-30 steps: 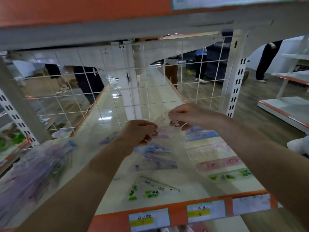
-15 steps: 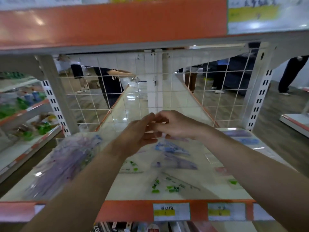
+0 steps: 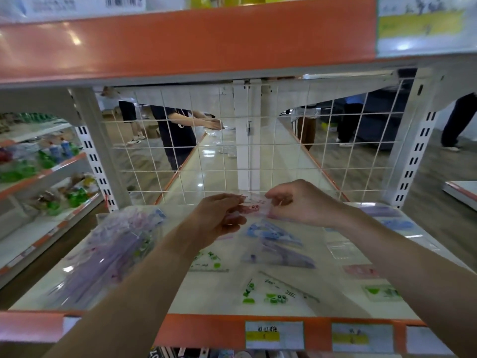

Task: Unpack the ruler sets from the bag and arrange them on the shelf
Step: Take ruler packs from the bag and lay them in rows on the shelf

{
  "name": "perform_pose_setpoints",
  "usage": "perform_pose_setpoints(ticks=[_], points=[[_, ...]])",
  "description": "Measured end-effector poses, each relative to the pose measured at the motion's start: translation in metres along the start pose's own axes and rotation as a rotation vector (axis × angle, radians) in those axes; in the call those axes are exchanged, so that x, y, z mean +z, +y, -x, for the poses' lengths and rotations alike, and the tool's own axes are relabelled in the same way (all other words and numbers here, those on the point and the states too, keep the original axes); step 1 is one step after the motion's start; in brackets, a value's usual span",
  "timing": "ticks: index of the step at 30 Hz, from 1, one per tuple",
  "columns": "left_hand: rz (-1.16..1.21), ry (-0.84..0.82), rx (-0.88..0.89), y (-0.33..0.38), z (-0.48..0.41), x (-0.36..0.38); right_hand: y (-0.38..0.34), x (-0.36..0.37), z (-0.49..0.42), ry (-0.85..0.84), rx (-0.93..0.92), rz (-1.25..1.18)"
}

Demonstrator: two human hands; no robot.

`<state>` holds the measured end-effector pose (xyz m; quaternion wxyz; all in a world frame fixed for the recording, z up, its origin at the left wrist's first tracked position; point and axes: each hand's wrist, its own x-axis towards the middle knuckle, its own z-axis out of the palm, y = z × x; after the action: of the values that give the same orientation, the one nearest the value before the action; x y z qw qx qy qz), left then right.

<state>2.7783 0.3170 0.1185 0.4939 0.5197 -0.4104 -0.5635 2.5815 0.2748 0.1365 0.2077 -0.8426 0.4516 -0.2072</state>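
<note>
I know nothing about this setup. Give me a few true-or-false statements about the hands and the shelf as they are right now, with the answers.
1. The left hand and the right hand pinch one clear packet between them. True.
2. The packet has green print on it. False: its print is pink and red.
3. A clear bag stuffed with ruler sets lies on the left part of the shelf. True.
4. The back of the shelf is a solid board. False: it is a white wire grid, and people can be seen through it.
5. A green ruler set lies near the shelf's front edge. True.
</note>
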Motion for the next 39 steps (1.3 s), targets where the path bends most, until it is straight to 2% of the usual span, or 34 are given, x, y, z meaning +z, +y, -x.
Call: perform_pose_setpoints(ticks=[3,8,12,21,27,39], points=[[-0.072,0.042,-0.014,0.001,-0.009,0.006,0.001,0.002,0.001,0.081,-0.039,0.249],[-0.452,0.082,0.050,-0.002,-0.023,0.011,0.018,-0.002,-0.009,0.116,-0.005,0.401],[-0.868,0.135,0.233,-0.012,-0.041,0.011,0.027,-0.001,-0.017,0.080,0.034,0.430],[-1.342,0.217,0.345,-0.020,-0.055,0.002,0.052,0.011,-0.034,-0.026,0.111,0.418],[-1.513,0.276,0.391,-0.020,-0.047,-0.011,0.062,0.020,-0.049,-0.047,0.192,0.422],[-1.566,0.299,0.374,-0.022,-0.044,-0.020,0.071,0.027,-0.063,-0.069,0.261,0.440]])
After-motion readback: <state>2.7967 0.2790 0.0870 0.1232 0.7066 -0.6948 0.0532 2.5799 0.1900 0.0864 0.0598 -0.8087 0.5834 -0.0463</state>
